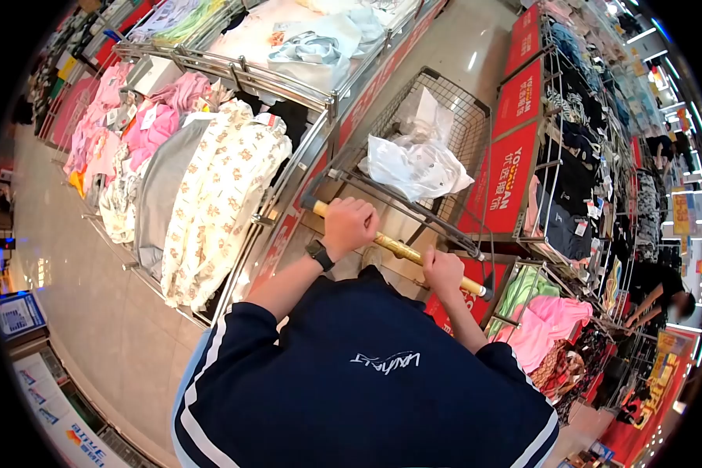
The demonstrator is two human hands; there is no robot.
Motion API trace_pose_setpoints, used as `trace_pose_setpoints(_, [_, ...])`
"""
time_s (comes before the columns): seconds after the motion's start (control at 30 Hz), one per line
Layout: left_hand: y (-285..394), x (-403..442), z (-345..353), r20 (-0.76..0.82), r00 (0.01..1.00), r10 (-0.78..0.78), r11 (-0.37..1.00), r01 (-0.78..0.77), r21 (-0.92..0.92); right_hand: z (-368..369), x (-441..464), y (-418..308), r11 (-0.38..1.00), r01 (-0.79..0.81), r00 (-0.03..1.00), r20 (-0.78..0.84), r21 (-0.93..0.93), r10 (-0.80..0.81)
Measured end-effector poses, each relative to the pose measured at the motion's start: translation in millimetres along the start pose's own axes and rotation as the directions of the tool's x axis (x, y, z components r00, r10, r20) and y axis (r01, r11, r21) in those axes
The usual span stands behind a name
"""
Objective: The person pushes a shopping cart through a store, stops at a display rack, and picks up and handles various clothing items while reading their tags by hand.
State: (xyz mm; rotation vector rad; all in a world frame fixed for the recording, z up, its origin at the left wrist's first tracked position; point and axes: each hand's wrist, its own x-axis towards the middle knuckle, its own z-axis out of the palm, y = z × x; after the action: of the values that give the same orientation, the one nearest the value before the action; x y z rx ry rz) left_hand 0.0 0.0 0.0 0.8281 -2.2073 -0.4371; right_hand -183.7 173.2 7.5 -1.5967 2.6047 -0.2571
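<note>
Both my hands hold the yellow handle (398, 247) of a shopping cart. My left hand (349, 226), with a dark watch (319, 254) on the wrist, wraps round the handle's left part. Further right, my right hand (443, 271) is closed round the same bar, its thumb pointing up. In front of the handle stands the dark wire basket (470, 117) of the cart. White translucent plastic bags (417, 165) lie inside it; their contents are hard to make out.
On the left a metal rack holds a bear-print cloth (218, 203) and pink clothes (152, 129). Red-panelled shelves (507, 183) of clothing line the right, close to the cart. A person (659, 292) in dark clothes leans over at the far right.
</note>
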Motion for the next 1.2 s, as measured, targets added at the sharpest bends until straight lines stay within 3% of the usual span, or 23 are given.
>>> trace_pose_setpoints(0.07, [4.3,7.1,11.8,-0.001,1.0,0.022,1.0,-0.022,-0.011,3.5,6.6,15.2,0.999,0.027,0.997,-0.075,0.019,-0.026])
trace_pose_setpoints(0.47, [-25.9,18.6,7.6,-0.034,0.994,0.108,0.994,-0.109,-0.011,1.7,31.1,-2.5,1.0,-0.004,0.993,-0.114,-0.022,0.002])
trace_pose_setpoints(0.57, [-25.9,29.3,5.4,-0.096,0.988,0.124,0.991,-0.128,-0.032,7.9,39.2,4.9,0.993,0.004,0.99,-0.139,-0.115,-0.02])
trace_pose_setpoints(0.7, [-29.6,43.2,14.5,-0.084,0.989,0.12,0.992,-0.122,-0.02,-2.8,56.1,2.9,0.992,0.055,0.991,-0.112,-0.11,-0.067])
trace_pose_setpoints(0.8, [-31.0,53.1,19.4,-0.041,0.992,0.118,0.993,-0.119,-0.015,0.8,71.3,22.5,0.995,0.069,0.997,0.027,-0.076,-0.067])
trace_pose_setpoints(0.9, [-34.4,56.6,14.2,0.045,0.993,0.113,0.994,-0.113,-0.014,-8.8,89.9,15.9,0.996,0.091,0.983,0.157,0.002,-0.09])
trace_pose_setpoints(0.97, [-36.0,57.9,8.4,0.109,0.986,0.129,0.991,-0.123,-0.054,-28.7,112.1,-12.1,0.946,0.283,0.958,-0.086,0.156,-0.272])
trace_pose_setpoints(1.07, [-36.9,57.9,-2.3,0.135,0.983,0.126,0.962,-0.088,-0.26,-48.2,161.9,-63.6,0.81,0.322,0.944,-0.104,0.49,-0.313])
trace_pose_setpoints(1.17, [-40.3,52.7,-35.8,-0.036,0.993,-0.112,0.928,0.092,-0.362,-39.7,210.4,-127.4,0.627,0.44,0.857,-0.092,0.643,-0.507])
trace_pose_setpoints(1.2, [-49.6,43.9,-54.4,-0.053,0.981,-0.185,0.939,0.161,-0.305,-33.7,222.6,-153.3,0.579,0.431,0.819,-0.031,0.692,-0.573])
